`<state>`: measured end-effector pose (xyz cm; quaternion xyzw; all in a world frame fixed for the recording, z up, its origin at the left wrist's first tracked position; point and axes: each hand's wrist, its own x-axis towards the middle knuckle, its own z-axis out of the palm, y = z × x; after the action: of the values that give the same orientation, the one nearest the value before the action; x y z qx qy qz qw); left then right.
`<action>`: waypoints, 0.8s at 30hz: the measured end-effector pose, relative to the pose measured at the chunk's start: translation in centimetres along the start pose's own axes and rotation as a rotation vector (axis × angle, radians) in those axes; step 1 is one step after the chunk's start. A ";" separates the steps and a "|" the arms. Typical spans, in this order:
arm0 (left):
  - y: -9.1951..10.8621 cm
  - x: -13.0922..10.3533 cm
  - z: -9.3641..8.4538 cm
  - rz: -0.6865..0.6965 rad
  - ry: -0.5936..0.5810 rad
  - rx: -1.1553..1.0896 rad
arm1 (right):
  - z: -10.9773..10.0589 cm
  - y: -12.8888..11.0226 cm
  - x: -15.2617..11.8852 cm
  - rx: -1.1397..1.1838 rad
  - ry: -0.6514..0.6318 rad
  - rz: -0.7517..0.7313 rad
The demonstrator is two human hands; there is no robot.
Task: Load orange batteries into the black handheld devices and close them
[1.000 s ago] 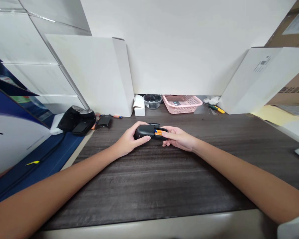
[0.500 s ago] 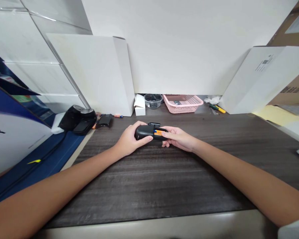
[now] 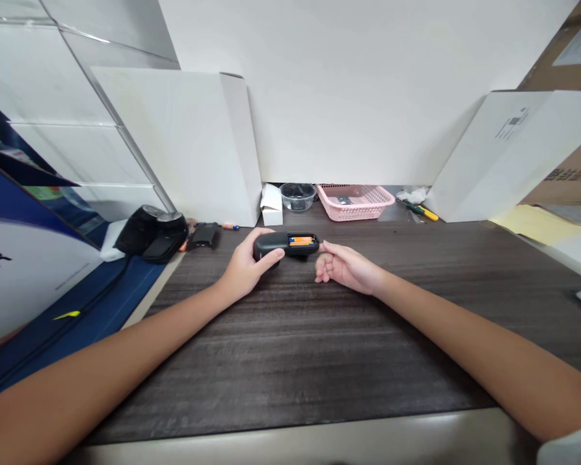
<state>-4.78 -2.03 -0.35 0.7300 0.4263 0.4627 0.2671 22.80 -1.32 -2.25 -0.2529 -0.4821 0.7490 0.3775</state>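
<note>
My left hand (image 3: pixel 244 266) wraps around the left end of a black handheld device (image 3: pixel 271 243), its thumb across the near side. The device's battery compartment is uncovered, and orange-and-blue batteries (image 3: pixel 301 241) lie inside it. At the right end of the device is my right hand (image 3: pixel 346 268). One finger of it points to the device's tip, and I cannot tell whether they touch; the other fingers are loosely curled with nothing in them. A small flat black piece (image 3: pixel 204 234) and an orange-and-blue battery (image 3: pixel 230 226) lie on the table to the left.
Along the back of the dark wooden table (image 3: pixel 290 361) stand a small white box (image 3: pixel 272 205), a clear round bowl (image 3: pixel 297 197) and a pink basket (image 3: pixel 358 212). A yellow-and-green tool (image 3: pixel 423 211) lies right of them. A black appliance (image 3: pixel 152 234) sits at the left edge.
The black device has shifted slightly left and away from me in my left hand. My right hand's fingers have come off the batteries and now sit at the device's right end.
</note>
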 end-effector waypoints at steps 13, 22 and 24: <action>0.2 -0.6 -0.1 0.237 -0.046 0.346 | 0.5 1.2 0.3 -0.129 0.209 -0.162; 0.4 -0.6 -0.1 0.217 -0.091 0.303 | 0.4 1.3 0.2 -0.208 0.190 -0.167; 0.4 -0.5 -0.1 0.196 -0.108 0.263 | 0.3 1.1 0.2 -0.222 0.175 -0.138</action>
<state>-4.83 -2.70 -0.24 0.8204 0.3951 0.3869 0.1453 22.12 -1.58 -3.11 -0.3238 -0.5433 0.6385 0.4384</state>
